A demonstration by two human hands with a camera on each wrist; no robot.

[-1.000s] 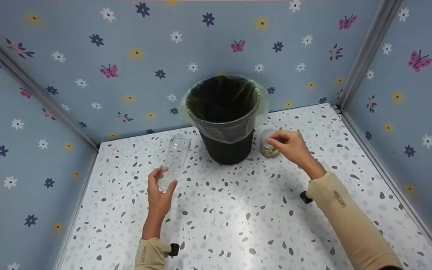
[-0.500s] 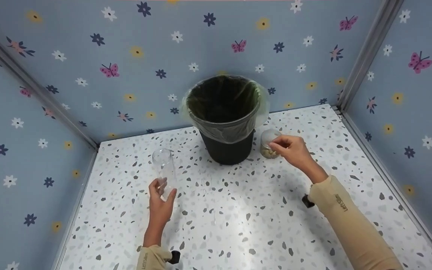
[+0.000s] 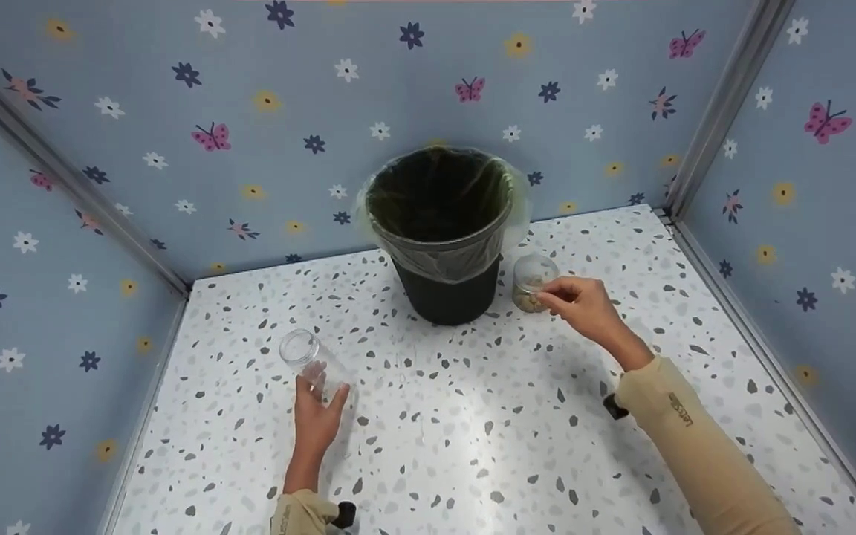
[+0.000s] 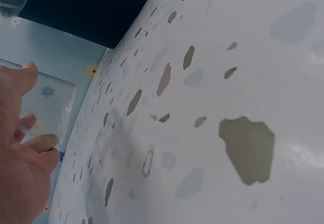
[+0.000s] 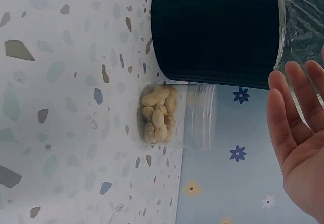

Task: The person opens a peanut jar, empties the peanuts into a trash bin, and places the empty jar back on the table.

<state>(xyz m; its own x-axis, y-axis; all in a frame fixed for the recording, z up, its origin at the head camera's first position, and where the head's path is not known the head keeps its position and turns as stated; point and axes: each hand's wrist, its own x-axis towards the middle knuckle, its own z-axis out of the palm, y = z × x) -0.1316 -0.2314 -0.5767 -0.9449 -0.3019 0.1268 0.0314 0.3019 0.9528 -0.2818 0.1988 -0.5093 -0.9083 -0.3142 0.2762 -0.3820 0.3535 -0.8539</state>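
In the head view, my left hand [image 3: 315, 423] grips a clear, see-through jar [image 3: 300, 348] by its lower part, the round mouth tilted up and to the left. The left wrist view shows fingers and thumb of this hand [image 4: 25, 148] around the clear jar [image 4: 55, 100]. A small clear jar of peanuts [image 3: 529, 299] stands upright right of the bin. My right hand [image 3: 588, 308] is just beside it, thumb and index tips close together. In the right wrist view, this hand [image 5: 301, 138] has nearly straight fingers, apart from the peanut jar [image 5: 159, 115]; nothing clearly shows in them.
A black bin [image 3: 449, 297] with a clear liner [image 3: 439, 260] stands at the back middle, against a blue flowered wall [image 3: 279, 163]. Side walls with grey metal edges bound the white speckled surface [image 3: 428, 416] on the left and right.
The clear jar in my left hand has swung from leaning right to leaning left, its mouth lower and nearer. My right hand has moved slightly down, while the peanut jar stays put.
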